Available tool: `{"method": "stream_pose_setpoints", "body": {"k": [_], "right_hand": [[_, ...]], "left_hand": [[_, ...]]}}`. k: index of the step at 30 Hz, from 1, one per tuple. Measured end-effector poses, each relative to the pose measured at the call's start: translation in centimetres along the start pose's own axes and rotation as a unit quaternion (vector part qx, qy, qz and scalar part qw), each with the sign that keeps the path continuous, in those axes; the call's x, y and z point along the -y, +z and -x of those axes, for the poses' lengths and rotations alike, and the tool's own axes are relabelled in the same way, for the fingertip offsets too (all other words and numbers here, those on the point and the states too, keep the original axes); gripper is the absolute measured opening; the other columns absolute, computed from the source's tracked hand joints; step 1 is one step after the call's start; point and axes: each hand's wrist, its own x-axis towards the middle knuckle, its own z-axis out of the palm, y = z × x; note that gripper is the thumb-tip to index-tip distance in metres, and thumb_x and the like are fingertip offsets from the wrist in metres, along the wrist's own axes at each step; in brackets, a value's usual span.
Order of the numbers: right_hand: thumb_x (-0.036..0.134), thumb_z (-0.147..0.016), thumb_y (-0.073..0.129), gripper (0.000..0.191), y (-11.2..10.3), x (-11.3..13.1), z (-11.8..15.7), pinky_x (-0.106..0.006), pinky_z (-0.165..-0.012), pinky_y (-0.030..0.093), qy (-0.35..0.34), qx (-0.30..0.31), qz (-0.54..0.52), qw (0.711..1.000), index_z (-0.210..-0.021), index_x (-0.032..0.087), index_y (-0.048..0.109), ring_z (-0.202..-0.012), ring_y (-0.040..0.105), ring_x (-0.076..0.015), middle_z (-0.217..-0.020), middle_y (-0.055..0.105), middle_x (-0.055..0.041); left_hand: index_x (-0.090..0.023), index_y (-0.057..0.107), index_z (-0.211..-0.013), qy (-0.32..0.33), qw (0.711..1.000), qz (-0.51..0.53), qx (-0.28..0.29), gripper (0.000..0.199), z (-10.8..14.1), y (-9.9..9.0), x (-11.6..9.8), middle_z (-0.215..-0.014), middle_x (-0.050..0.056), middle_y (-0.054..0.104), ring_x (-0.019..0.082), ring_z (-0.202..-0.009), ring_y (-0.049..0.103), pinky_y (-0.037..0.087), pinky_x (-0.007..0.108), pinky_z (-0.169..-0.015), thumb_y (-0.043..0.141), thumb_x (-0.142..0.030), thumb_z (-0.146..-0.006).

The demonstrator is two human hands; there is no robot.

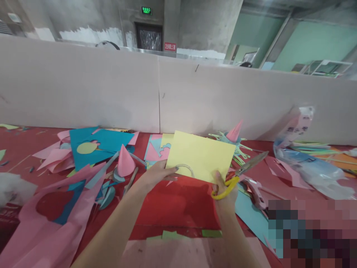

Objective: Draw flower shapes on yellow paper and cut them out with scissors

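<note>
A yellow sheet of paper (205,154) is held up above the red table, with a pencilled curve near its lower left edge. My left hand (160,172) pinches its left side, thumb on top. At the lower right corner my right hand (224,190) grips the sheet with the thumb. Scissors (247,167) with yellow handles hang on that same hand, their blades pointing up to the right, away from the paper. Behind the sheet lie cut paper shapes (156,149) in pink, blue and yellow, partly covered by it.
Pink paper cones (125,162) stand among scraps on the left. Another pink cone (234,132) sits on fringed strips at the back. A pink glue gun (256,193) lies right, near a plastic bag (315,167). A pale board (111,89) walls off the table's far edge.
</note>
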Motion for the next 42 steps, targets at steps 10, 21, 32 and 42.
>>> {"method": "stream_pose_setpoints", "body": {"k": [10,21,32,42], "right_hand": [[0.034,-0.069,0.066,0.035,-0.2,0.0,0.2,-0.016,-0.027,0.029,-0.048,-0.047,-0.037,0.997,-0.066,0.021,0.034,-0.032,0.033,-0.0044,-0.04,0.035,0.0127],[0.027,-0.063,0.07,0.039,-0.1,0.2,-0.4,-0.014,-0.033,0.027,-0.015,-0.033,-0.109,0.993,-0.063,0.02,0.032,-0.035,0.03,-0.0006,-0.05,0.034,0.0124],[0.024,-0.059,0.073,0.039,-0.4,0.8,-0.7,-0.014,-0.032,0.027,-0.023,-0.059,-0.135,0.989,-0.06,0.018,0.034,-0.036,0.031,0.0,-0.052,0.039,0.0121],[0.021,-0.06,0.072,0.037,-0.5,0.5,-0.7,-0.013,-0.033,0.026,-0.028,-0.043,-0.149,0.988,-0.064,0.019,0.036,-0.036,0.031,0.0,-0.052,0.04,0.0119]], "left_hand": [[-0.016,0.055,-0.102,0.018,0.998,-0.056,-0.007,0.046,0.2,1.2,0.0,-0.098,0.009,0.066,0.022,-0.091,0.061,0.048,0.03,-0.076,0.066,-0.038,-0.064],[-0.014,0.057,-0.084,0.055,0.978,-0.049,-0.193,0.042,-1.2,-0.2,-0.4,-0.092,0.011,0.065,0.019,-0.076,0.064,0.052,0.028,-0.06,0.047,-0.053,-0.073],[-0.017,0.051,-0.066,0.035,0.962,-0.188,-0.197,0.04,-2.1,-2.2,2.8,-0.042,-0.001,0.056,0.013,-0.036,0.052,0.041,0.023,-0.042,0.031,-0.049,-0.081],[-0.021,0.062,-0.078,0.121,0.895,-0.42,-0.092,0.02,-2.9,-0.8,5.1,-0.08,0.001,0.057,0.015,-0.075,0.053,0.039,0.024,-0.066,0.064,-0.033,-0.062]]}}
